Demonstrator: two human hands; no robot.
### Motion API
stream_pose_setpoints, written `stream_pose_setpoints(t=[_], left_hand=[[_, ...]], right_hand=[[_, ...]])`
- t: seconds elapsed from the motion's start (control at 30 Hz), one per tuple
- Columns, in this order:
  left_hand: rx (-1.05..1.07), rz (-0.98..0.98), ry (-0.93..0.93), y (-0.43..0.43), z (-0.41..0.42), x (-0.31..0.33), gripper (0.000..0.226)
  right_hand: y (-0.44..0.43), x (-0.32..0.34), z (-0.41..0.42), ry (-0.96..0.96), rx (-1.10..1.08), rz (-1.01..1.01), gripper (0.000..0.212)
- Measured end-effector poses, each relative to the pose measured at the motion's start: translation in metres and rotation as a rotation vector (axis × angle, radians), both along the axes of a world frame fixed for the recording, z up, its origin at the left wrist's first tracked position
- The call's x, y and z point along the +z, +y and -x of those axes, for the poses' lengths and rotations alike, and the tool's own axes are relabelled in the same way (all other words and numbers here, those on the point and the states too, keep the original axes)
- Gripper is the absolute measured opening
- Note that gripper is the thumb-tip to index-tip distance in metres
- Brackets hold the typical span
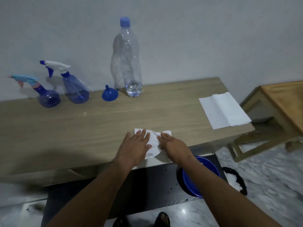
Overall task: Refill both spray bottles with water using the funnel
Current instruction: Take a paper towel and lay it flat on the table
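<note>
Currently, the head view shows a wood-grain laminate table (98,125) set against a plain pale wall. Both hands lie near its front edge on a thin white paper sheet (154,142), which is creased between them. The left hand (136,145) is flat, palm down, fingers straight, on the sheet's left half. The right hand (172,143) rests on the right half with fingers extended and only slightly bent, gripping nothing visible. The 2 spray bottles stand at the table's far left, well apart from both hands. The squat spray bottle (47,97) is translucent blue with a pale blue trigger head. The conical spray bottle (75,89), just to its right, is translucent blue with a white trigger head. The funnel (109,95), opaque blue plastic, rests wide mouth down between the conical bottle and a tall clear plastic bottle (129,63), blue-capped, holding a little water at its base. A folded white paper towel (224,110) lies at the table's right end. Under the right forearm sits a round blue basin (196,177), with a black bin (236,179) beside it.
</note>
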State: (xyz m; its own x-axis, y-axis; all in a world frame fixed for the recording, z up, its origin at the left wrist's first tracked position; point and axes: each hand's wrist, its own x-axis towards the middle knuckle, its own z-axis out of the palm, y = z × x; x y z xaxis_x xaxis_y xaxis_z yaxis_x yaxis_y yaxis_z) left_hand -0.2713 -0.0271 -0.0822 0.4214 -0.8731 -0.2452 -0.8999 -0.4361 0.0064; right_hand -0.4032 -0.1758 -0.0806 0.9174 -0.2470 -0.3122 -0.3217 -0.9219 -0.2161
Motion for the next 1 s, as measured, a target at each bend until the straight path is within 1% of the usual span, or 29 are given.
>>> stream_pose_setpoints(t=[0.03,0.1,0.13,0.17,0.23,0.3,0.37,0.43,0.53,0.63,0.7,0.77,0.9,1.0], left_hand=[[-0.027,0.021,-0.004,0.0,0.0,0.004,0.053],[-0.083,0.035,-0.002,-0.002,-0.004,0.008,0.043],[-0.074,0.035,0.024,-0.003,-0.006,0.01,0.038],[-0.047,0.05,0.084,-0.005,-0.007,0.016,0.031],[0.011,0.122,0.293,-0.011,-0.007,0.029,0.021],[0.011,0.214,0.494,-0.019,0.0,0.05,0.02],[-0.042,0.289,0.59,-0.032,0.006,0.066,0.019],[-0.107,0.338,0.639,-0.045,0.014,0.081,0.017],[-0.174,0.371,0.714,-0.066,0.034,0.099,0.015],[-0.255,0.359,0.748,-0.09,0.065,0.113,0.014],[-0.302,0.334,0.773,-0.108,0.091,0.118,0.014],[-0.342,0.32,0.788,-0.128,0.118,0.119,0.013],[-0.395,0.299,0.796,-0.173,0.174,0.104,0.006],[-0.42,0.26,0.785,-0.211,0.215,0.08,0.005]], right_hand=[[0.001,0.003,0.003,-0.007,-0.028,-0.003,0.055],[0.005,0.014,0.009,-0.035,-0.127,-0.017,0.038],[0.008,0.02,0.013,-0.054,-0.193,-0.044,0.033],[0.011,0.028,0.019,-0.084,-0.27,-0.082,0.032],[0.016,0.039,0.029,-0.174,-0.41,-0.155,0.027],[0.021,0.052,0.045,-0.292,-0.566,-0.194,0.017],[0.023,0.065,0.062,-0.387,-0.697,-0.229,0.015],[0.024,0.079,0.08,-0.454,-0.802,-0.255,0.013],[0.028,0.099,0.111,-0.513,-0.935,-0.241,0.007],[0.031,0.114,0.144,-0.566,-1.084,-0.233,0.011],[0.028,0.12,0.17,-0.583,-1.164,-0.211,0.01],[0.02,0.122,0.197,-0.602,-1.248,-0.196,0.009],[-0.009,0.111,0.25,-0.588,-1.407,-0.152,0.016],[-0.041,0.088,0.287,-0.556,-1.49,-0.151,0.01]])
